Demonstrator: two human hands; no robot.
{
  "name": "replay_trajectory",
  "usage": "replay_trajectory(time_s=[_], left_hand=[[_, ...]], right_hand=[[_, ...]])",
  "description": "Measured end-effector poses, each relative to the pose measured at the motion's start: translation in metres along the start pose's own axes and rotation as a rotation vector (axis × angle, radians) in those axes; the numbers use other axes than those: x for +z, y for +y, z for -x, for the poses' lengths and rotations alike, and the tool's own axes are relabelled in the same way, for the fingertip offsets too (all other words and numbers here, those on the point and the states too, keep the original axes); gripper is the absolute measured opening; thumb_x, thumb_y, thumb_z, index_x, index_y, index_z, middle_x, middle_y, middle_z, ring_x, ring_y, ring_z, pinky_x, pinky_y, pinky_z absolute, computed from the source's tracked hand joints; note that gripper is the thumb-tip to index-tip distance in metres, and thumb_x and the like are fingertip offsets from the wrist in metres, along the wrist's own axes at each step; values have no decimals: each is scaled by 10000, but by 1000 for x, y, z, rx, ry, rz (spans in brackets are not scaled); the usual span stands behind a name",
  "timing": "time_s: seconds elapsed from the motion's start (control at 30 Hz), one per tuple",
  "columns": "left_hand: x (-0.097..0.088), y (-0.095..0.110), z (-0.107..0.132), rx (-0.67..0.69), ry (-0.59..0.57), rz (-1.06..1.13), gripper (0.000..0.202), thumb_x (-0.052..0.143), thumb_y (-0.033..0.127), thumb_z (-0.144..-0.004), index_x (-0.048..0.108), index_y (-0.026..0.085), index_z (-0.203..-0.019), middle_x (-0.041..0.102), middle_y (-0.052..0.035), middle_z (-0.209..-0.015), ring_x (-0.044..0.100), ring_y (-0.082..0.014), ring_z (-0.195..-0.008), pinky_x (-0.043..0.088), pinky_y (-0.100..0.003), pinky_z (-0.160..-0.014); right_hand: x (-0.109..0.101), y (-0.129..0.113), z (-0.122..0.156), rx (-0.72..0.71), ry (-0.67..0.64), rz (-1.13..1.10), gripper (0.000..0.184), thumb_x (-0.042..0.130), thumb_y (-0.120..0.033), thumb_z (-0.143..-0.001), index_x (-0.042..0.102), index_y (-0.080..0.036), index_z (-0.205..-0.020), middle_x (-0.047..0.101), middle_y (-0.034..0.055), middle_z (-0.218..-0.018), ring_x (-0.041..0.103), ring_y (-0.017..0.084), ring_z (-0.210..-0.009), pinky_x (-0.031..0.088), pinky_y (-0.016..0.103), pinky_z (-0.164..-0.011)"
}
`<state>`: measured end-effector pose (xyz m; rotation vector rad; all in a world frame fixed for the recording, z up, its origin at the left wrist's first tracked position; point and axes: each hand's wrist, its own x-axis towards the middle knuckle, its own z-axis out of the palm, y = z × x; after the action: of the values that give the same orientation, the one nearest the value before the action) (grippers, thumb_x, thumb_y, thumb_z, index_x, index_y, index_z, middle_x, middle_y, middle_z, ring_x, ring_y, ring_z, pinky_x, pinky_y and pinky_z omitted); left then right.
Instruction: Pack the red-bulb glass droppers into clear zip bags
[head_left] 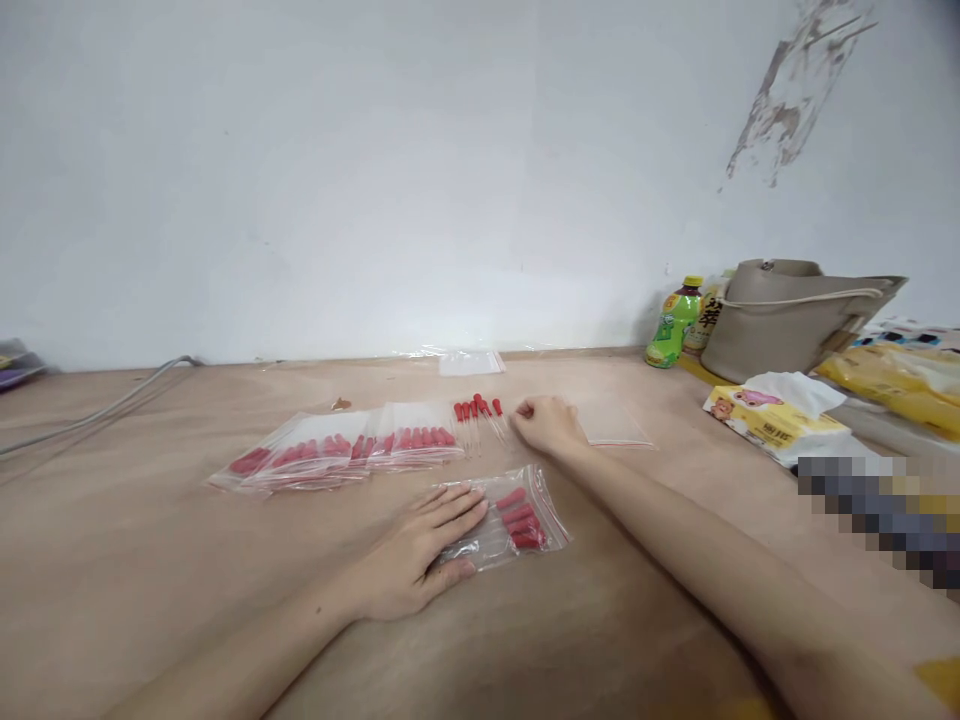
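Note:
My left hand point(424, 545) lies flat with fingers stretched out on a clear zip bag point(487, 545) holding several droppers with red rubber bulbs point(521, 520). The bag's zip end points right. Farther back, my right hand point(547, 425) is closed with its fingertips curled together. What is in them, if anything, I cannot make out. Just left of it lie several loose droppers point(480, 408), their red bulbs toward the wall and thin clear tubes toward me. Overlapping bags of red-bulbed droppers point(322, 450) lie to the left.
A flat clear bag point(615, 425) lies right of my right hand, and another white-looking bag point(471, 363) near the wall. At the right stand a green bottle point(673, 325), a grey bag point(780, 320) and a tissue pack point(780, 415). A grey cable point(112, 405) crosses the left side.

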<state>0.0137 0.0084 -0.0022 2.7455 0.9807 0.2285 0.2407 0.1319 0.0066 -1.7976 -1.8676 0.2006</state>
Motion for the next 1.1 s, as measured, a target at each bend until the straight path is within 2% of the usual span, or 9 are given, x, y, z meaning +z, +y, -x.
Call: replay_trajectory(time_s=[0.13, 0.27, 0.37, 0.5, 0.6, 0.7, 0.8, 0.97, 1.1], left_hand=[[-1, 2, 0, 2, -12, -35, 536, 345, 414, -927, 132, 276, -1398, 200, -16, -1440, 191, -209, -1313, 166, -444, -1073], [-2, 2, 0, -1, -23, -49, 540, 343, 412, -927, 128, 265, -1400, 198, -17, -1440, 188, -201, -1314, 172, -432, -1075], [-2, 1, 0, 1, -15, -36, 536, 346, 408, -927, 137, 265, -1399, 197, -13, -1441, 184, -200, -1316, 175, -429, -1076], [-3, 1, 0, 9, -8, -16, 511, 353, 396, -927, 176, 271, -1389, 234, -11, -1431, 208, -196, -1310, 176, -430, -1076], [-3, 2, 0, 20, -4, -13, 501, 351, 384, -930, 178, 273, -1387, 249, -6, -1427, 213, -187, -1309, 176, -427, -1077], [-3, 1, -1, 16, 3, -10, 510, 367, 379, -924, 182, 260, -1384, 258, -12, -1426, 213, -187, -1309, 170, -422, -1081], [-3, 2, 0, 6, 20, 2, 505, 392, 382, -914, 220, 244, -1368, 288, -26, -1415, 236, -190, -1301, 182, -416, -1080], [-4, 3, 0, 11, 39, 35, 454, 404, 367, -911, 275, 251, -1331, 324, -37, -1398, 284, -208, -1280, 199, -435, -1070], [-6, 4, 0, 9, 38, 43, 444, 406, 367, -910, 281, 257, -1321, 335, -38, -1392, 286, -209, -1279, 203, -440, -1068]], right_hand=[[18, -21, -29, 192, -99, -54, 263, 570, -418, -687, 670, -176, -720, 659, 133, -879, 547, 297, -961, 348, 417, -833], [24, -21, -41, 253, -122, -158, 236, 645, -357, -621, 650, -142, -716, 655, 166, -881, 571, 325, -906, 393, 424, -775], [14, -12, -40, 226, -103, -304, 185, 579, -316, -691, 620, -135, -701, 657, 138, -801, 602, 259, -788, 430, 352, -690], [-9, 6, -22, 125, -28, -511, 268, 429, -348, -806, 533, -145, -949, 631, 54, -773, 576, 131, -652, 431, 238, -579], [-22, 21, 6, 3, 27, -760, 460, 491, -380, -767, 336, -175, -1149, 550, -28, -722, 508, 83, -526, 410, 210, -496], [-25, 31, 38, -91, 42, -1002, 544, 551, -367, -721, 277, -214, -1166, 435, -88, -652, 429, 56, -430, 380, 196, -425], [-21, 35, 61, -74, 102, -1066, 504, 547, -351, -731, 280, -238, -1143, 427, -89, -654, 451, 60, -436, 385, 194, -416], [-9, 33, 71, -1, 124, -1151, 456, 581, -359, -711, 271, -241, -1024, 489, -68, -692, 541, 97, -518, 474, 253, -510], [-5, 34, 77, 2, 68, -1171, 469, 595, -387, -698, 268, -236, -998, 510, -62, -665, 551, 109, -539, 483, 266, -535]])
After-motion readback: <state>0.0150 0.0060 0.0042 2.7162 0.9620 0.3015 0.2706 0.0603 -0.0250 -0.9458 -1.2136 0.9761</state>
